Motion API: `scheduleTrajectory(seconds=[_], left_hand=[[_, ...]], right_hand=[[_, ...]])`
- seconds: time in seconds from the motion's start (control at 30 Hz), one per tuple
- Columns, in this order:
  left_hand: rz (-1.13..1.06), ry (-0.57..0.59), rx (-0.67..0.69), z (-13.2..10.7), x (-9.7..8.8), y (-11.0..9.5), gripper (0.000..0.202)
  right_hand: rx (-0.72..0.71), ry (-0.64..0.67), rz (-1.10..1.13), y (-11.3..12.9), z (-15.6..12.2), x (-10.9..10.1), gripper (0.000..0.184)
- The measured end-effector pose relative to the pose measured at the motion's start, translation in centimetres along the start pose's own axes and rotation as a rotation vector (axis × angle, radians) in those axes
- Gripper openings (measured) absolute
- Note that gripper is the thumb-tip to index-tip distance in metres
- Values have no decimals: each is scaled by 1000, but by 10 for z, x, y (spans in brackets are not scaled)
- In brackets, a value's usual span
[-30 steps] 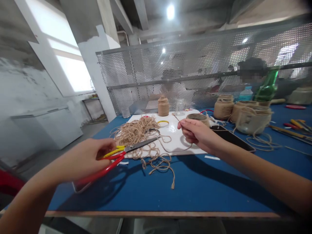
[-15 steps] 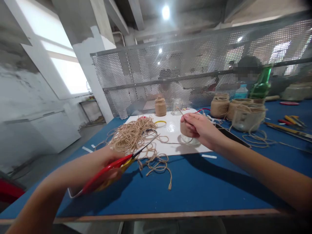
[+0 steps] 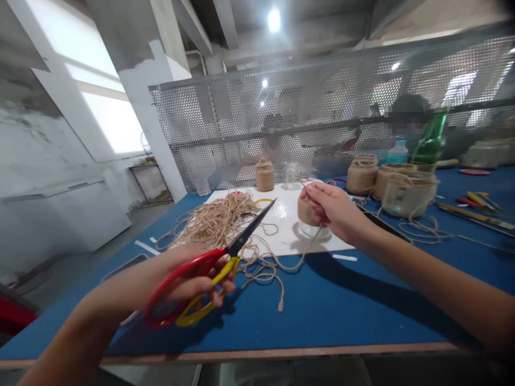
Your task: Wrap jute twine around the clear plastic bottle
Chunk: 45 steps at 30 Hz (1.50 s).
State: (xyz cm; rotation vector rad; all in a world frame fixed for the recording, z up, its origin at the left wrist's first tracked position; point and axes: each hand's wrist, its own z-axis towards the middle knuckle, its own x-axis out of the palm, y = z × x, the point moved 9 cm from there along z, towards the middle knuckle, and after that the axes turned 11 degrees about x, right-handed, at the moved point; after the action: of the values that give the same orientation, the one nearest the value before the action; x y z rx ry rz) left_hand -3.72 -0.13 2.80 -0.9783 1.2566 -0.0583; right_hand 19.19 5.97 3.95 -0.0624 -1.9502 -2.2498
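Observation:
My left hand (image 3: 197,284) is closed through the handles of a pair of scissors (image 3: 241,240), one handle red and the other yellow. The dark blades lie together and point up to the right. My right hand (image 3: 332,209) pinches the end of a jute twine (image 3: 302,182) above a glass jar (image 3: 314,230). Twine is wrapped round the jar's upper part, while bare glass shows at its base. A slack strand runs from the jar down to the left, towards a tangled heap of twine (image 3: 221,220). My fingers partly hide the jar.
A white board (image 3: 281,214) lies on the blue table (image 3: 322,316). Behind stand a twine-wrapped jar (image 3: 264,176) and a clear jar (image 3: 292,177). At right are several wrapped jars (image 3: 362,176), a green bottle (image 3: 430,139) and pliers (image 3: 478,199). A perforated metal screen (image 3: 241,123) closes the back.
My left hand has turned and brought the scissors up and right, with the blades now nearer the jar. The strand at the jar hangs lower. My right hand has barely moved.

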Motion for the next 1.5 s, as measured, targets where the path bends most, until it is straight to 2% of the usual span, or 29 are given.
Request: scheduleTrajectory(seconds=[0.1, 0.3, 0.4, 0.57, 0.73, 1.17, 1.5], left_hand=[[-2, 44, 71, 15, 3, 0, 23], [349, -4, 76, 36, -4, 0, 12], [407, -19, 104, 41, -3, -3, 15], [452, -10, 87, 42, -3, -7, 18], [491, -27, 38, 39, -5, -2, 17], [500, -60, 81, 42, -8, 2, 20], [546, -105, 54, 44, -12, 5, 26]], right_hand=[[-24, 34, -51, 0, -4, 6, 18], [-60, 38, -128, -1, -6, 8, 21], [-58, 48, -156, -2, -5, 10, 22], [-9, 54, -142, -6, -5, 11, 21], [31, 68, -85, -7, -7, 12, 21], [86, 65, -78, -15, -7, 18, 22], [104, 72, -109, -20, -8, 21, 22]])
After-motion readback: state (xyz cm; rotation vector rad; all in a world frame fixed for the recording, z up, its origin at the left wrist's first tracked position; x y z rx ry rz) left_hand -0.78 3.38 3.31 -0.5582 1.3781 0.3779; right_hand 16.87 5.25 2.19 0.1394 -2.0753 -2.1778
